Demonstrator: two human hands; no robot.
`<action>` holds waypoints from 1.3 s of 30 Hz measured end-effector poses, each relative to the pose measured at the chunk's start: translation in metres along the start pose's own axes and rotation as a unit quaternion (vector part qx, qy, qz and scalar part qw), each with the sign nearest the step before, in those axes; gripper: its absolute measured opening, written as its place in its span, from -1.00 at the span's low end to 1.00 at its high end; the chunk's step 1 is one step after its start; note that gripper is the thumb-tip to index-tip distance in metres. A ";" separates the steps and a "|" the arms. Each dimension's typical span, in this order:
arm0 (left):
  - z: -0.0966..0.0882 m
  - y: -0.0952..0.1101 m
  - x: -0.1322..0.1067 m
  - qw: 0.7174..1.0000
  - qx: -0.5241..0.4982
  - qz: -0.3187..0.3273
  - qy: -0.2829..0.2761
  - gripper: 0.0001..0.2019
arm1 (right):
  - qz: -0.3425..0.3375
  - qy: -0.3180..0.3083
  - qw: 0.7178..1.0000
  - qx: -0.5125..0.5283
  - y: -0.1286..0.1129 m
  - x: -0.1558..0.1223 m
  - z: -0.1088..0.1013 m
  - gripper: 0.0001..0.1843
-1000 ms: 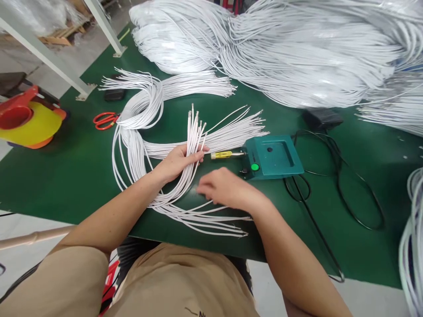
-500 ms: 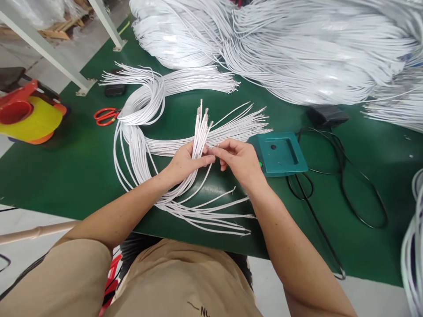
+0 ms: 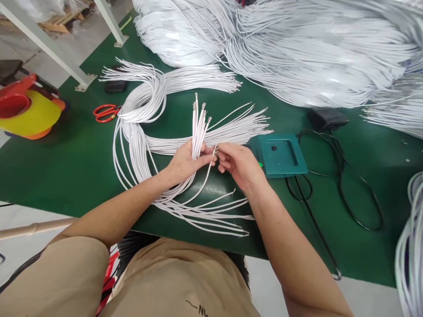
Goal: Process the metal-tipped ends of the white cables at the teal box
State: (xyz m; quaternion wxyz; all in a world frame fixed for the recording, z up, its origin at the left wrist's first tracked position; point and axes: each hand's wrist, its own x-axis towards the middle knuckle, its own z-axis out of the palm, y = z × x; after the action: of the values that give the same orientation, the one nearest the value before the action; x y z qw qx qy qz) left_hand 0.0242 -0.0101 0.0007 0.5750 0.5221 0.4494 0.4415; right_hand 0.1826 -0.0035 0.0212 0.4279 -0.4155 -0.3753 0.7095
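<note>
My left hand [image 3: 185, 162] is closed around a small bundle of white cables [image 3: 199, 124] whose stripped tips point up and away from me. My right hand [image 3: 238, 164] pinches the end of a single white cable [image 3: 207, 175] right beside that bundle, fingertips almost touching my left thumb. More loose white cables [image 3: 211, 213] fan out on the green table [image 3: 66, 158] below both hands. A teal fixture box [image 3: 280, 155] with a green button sits just right of my right hand.
Huge heaps of white cable [image 3: 297, 53] fill the far side. A looped cable bunch [image 3: 145, 101] lies at left near red scissors [image 3: 105, 112]. Black cords [image 3: 333, 176] trail from the teal box. A red and yellow tape holder [image 3: 28, 110] stands off the table's left.
My right hand rose from the table, took one cable end and brought it to the bundle in my left hand. The yellow-handled tool by the box is hidden now.
</note>
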 end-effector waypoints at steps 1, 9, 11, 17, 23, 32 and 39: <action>0.000 -0.002 0.000 1.000 0.004 0.000 -0.006 -0.62 | 0.004 0.000 1.000 -0.002 -0.001 0.000 0.000 -0.64; -0.001 -0.006 -0.003 0.995 0.090 0.025 -0.023 -0.71 | 0.050 -0.064 0.997 0.018 0.002 0.001 -0.007 -0.62; -0.002 -0.006 -0.003 0.997 0.078 0.024 -0.017 -0.70 | 0.068 -0.084 0.993 0.047 0.003 0.001 -0.009 -0.60; -0.004 -0.006 -0.003 0.999 0.035 0.019 -0.011 -0.66 | 0.089 -0.088 0.990 0.059 -0.001 0.000 -0.010 -0.59; -0.004 -0.003 -0.001 0.997 -0.008 0.057 -0.049 -0.68 | -0.005 -0.005 1.000 -0.025 -0.003 -0.005 -0.003 -0.71; -0.003 -0.004 0.000 0.996 -0.012 0.035 -0.076 -0.62 | -0.097 0.059 0.972 -0.208 0.000 -0.005 -0.001 -0.89; -0.010 -0.006 0.004 0.991 -0.090 -0.039 -0.093 -0.64 | -0.292 0.097 0.764 -0.568 0.009 -0.006 0.000 -0.79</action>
State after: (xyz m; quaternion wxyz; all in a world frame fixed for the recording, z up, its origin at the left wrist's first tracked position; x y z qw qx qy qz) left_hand 0.0157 -0.0048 -0.0061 0.6757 0.4894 0.3723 0.4067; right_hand 0.1818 -0.0125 0.0153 0.3345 -0.5192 -0.7693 0.1637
